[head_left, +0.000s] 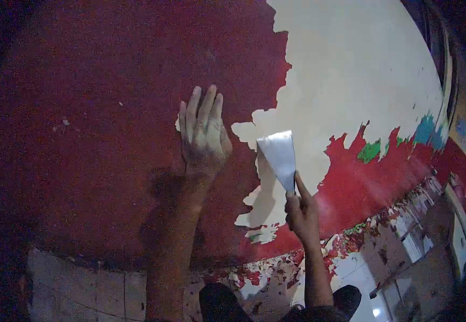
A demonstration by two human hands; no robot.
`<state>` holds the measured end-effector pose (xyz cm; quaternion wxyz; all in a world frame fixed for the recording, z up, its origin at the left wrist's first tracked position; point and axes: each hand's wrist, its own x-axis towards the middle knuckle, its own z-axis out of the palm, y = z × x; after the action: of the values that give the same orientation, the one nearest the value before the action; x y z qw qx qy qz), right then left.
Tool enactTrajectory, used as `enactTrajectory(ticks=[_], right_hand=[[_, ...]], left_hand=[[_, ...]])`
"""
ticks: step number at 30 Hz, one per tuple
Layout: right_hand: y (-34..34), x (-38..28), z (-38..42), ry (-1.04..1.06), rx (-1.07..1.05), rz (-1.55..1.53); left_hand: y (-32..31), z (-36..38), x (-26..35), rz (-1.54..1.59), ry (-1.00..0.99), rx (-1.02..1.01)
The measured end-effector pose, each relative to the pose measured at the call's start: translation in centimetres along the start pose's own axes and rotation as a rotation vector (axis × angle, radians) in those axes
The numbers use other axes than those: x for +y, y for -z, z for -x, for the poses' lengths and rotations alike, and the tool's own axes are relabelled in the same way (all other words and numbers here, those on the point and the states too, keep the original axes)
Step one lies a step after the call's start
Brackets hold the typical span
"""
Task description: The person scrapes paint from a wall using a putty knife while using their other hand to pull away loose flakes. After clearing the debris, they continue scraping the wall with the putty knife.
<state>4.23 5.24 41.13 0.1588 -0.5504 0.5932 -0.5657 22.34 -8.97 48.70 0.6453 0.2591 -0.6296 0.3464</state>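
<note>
My left hand (205, 131) lies flat on the dark red painted surface (109, 161), its fingers stretched out and pointing away from me. To its right, my right hand (301, 213) is closed round the handle of a metal scraper (280, 155). The scraper's wide blade points away from me, over a cream-coloured bare patch (351, 64) with ragged edges. Whether the blade touches the surface cannot be told. A brighter red strip (362, 182) borders the patch below, with a green spot (370, 151) and a blue-green spot (425, 130) along it.
Red, cream and green paint flakes (345, 244) are scattered on the tiled floor (93, 284) along the surface's near edge. Two dark shoes (219, 303) show at the bottom. Dim objects stand at the far right, beside the surface.
</note>
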Motion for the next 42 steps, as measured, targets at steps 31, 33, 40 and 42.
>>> enactTrajectory(ticks=[31, 33, 40, 42], right_hand=[[2.4, -3.4, -1.0, -0.026, 0.033, -0.042], [3.3, -3.0, -0.3, -0.064, 0.024, -0.018], [3.2, -3.7, -1.4, 0.002, 0.019, -0.041], [3.3, -3.5, -1.5, -0.039, -0.003, -0.050]], left_hand=[[0.0, -0.1, 0.6, -0.064, -0.004, -0.084], [0.2, -0.1, 0.4, -0.068, -0.006, -0.085], [0.0, 0.1, 0.5, -0.076, -0.023, -0.076], [0.0, -0.1, 0.4, -0.084, -0.018, -0.068]])
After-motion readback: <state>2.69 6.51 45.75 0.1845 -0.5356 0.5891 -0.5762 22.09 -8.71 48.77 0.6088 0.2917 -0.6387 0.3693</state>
